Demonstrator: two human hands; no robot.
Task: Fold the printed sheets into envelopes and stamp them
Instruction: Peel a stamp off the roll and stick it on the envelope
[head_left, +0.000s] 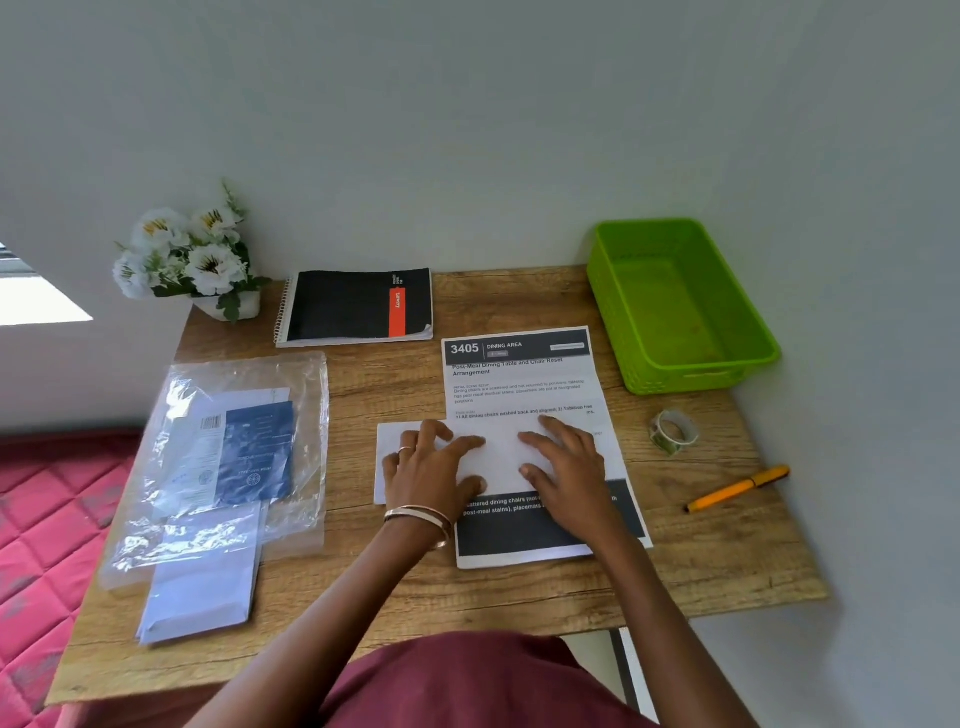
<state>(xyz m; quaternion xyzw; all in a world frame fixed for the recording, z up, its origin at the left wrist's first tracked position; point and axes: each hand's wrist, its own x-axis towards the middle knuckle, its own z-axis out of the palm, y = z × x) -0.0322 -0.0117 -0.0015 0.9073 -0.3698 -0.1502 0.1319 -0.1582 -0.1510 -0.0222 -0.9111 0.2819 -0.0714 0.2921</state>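
One printed sheet lies flat on the wooden desk, right of centre, its long axis running from the near edge toward the wall with a slight tilt; the dark header band reading "3405 DINING AREA" points away from the person and a second dark band sits at the near end. Across its middle lies one white envelope, rectangular, long axis left to right, its left end overhanging the sheet's left edge onto bare wood. The left hand, wearing one ring and thin metal bangles, rests on the left part of the envelope with fingers spread and straight, pressing flat. The right hand rests on the right part, fingers likewise extended and flat, gripping nothing. At the left of the desk lies one clear, crinkled plastic packet holding a blue-and-white printed insert, with a stack of pale envelopes protruding from its near end; their count cannot be told. At the back lies one black spiral-bound notebook with a red stripe, beside one white pot of white artificial flowers. At the right rear stands one green perforated plastic basket. In front of it are one roll of tape and one orange pen, lying diagonally.
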